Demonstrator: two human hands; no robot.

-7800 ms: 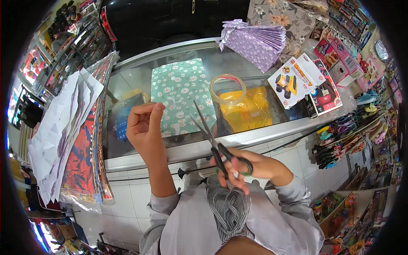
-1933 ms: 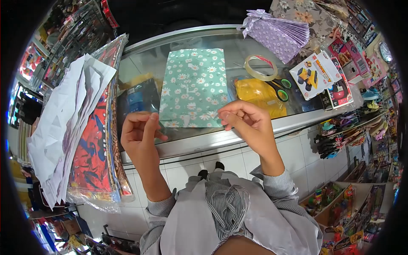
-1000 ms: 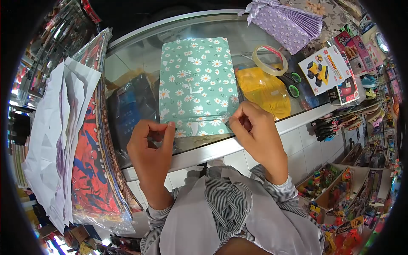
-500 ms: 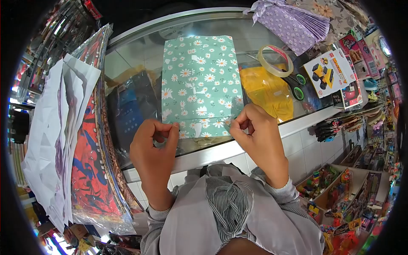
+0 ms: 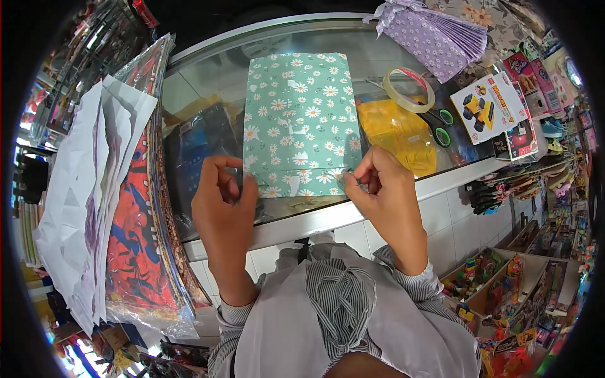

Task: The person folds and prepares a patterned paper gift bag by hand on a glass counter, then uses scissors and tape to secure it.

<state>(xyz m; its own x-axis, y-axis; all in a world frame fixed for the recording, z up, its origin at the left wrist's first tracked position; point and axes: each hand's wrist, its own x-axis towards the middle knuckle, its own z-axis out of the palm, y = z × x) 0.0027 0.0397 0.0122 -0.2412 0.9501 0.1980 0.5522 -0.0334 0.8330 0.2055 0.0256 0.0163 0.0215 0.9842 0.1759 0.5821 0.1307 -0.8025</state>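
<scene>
A rectangle of green daisy-print wrapping paper lies on the glass counter before me, a crease running across its lower part. At its lower left corner is my left hand, fingers curled and thumb against the paper's edge. My right hand pinches the lower right corner between thumb and bent fingers. To the right of the paper lie a roll of clear tape and green-handled scissors, the tape partly over the blades.
A purple floral wrapped item lies at the back right, near a boxed toy. Crumpled white paper and plastic-covered sheets stand at the left. The counter's metal edge runs in front of me.
The paper's lower edge has moved slightly up, away from me. My left hand has shifted up along the left edge; my right hand has moved slightly and still pinches its corner.
</scene>
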